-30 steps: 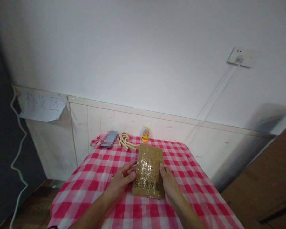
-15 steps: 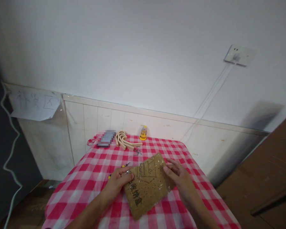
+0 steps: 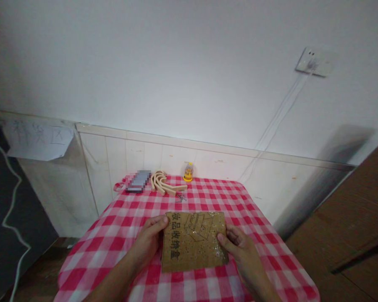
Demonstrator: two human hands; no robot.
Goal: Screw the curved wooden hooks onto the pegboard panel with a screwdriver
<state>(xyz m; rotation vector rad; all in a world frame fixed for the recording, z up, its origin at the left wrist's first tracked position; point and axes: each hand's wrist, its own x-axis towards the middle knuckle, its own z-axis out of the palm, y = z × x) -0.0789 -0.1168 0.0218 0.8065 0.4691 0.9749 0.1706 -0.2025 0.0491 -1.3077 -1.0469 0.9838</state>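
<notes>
Both hands hold a flat brown cardboard piece (image 3: 195,243) above the near part of the table. Its upper face carries dark Chinese lettering down the left side, a line drawing, many small dark dots and shiny clear tape. My left hand (image 3: 153,235) grips the left edge, thumb on top near the upper left corner. On the right edge, my right hand (image 3: 239,247) has its thumb pressed on the face and its fingers curled behind. What lies beneath the cardboard is hidden.
A red-and-white checked cloth (image 3: 113,239) covers the table. Along its back stand a blurred grey device (image 3: 139,181), curved wooden pieces (image 3: 164,183), small metal parts (image 3: 181,197) and a yellow-capped clear container (image 3: 188,172). A wall socket (image 3: 315,63) with cords and a brown panel (image 3: 349,235) are on the right.
The cardboard has turned from a tilted position to nearly square with the table, both hands turning with it. The yellow-and-black tool beside my left hand is now out of sight.
</notes>
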